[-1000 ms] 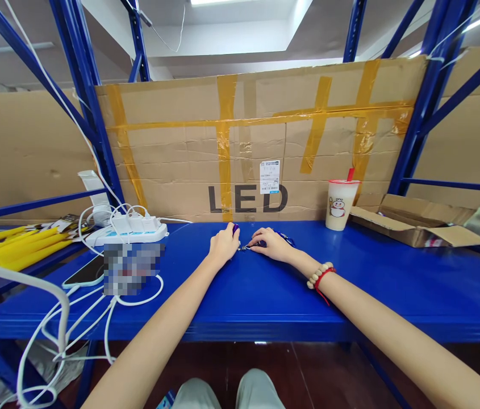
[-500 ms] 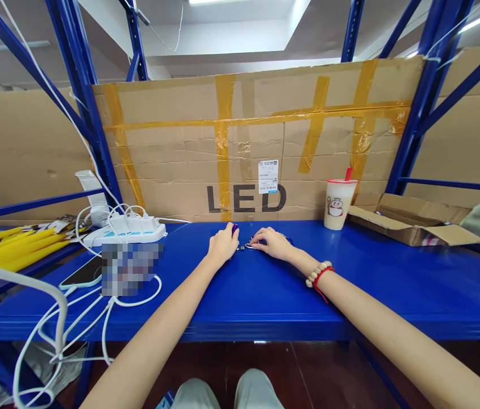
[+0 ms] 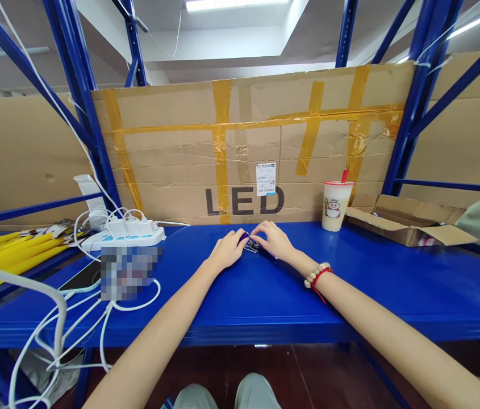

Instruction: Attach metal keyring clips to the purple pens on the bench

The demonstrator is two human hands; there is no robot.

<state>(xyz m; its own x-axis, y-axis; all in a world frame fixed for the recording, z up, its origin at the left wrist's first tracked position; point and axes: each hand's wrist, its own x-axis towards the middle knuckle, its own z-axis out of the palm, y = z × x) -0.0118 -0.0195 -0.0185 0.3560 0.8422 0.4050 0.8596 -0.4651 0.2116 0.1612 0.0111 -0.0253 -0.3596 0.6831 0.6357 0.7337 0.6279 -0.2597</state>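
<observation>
Both of my hands rest on the blue shelf (image 3: pixel 265 295), close together in front of the taped cardboard sheet marked LED (image 3: pixel 243 147). My left hand (image 3: pixel 225 251) and my right hand (image 3: pixel 274 241) pinch a small metal clip-like object (image 3: pixel 250 246) with a purple part between their fingertips. It is too small to name surely. A bead bracelet with a red cord (image 3: pixel 317 276) sits on my right wrist.
A white power strip (image 3: pixel 124 234) with plugged chargers and loose white cables lies at left, beside a phone (image 3: pixel 81 278) and yellow sticks (image 3: pixel 13 254). A drink cup with a red straw (image 3: pixel 336 204) and an open cardboard box (image 3: pixel 410 226) stand at right. Blue rack posts flank the shelf.
My hands have drawn together and the small metal object now sits between both sets of fingertips. The camera has tilted slightly.
</observation>
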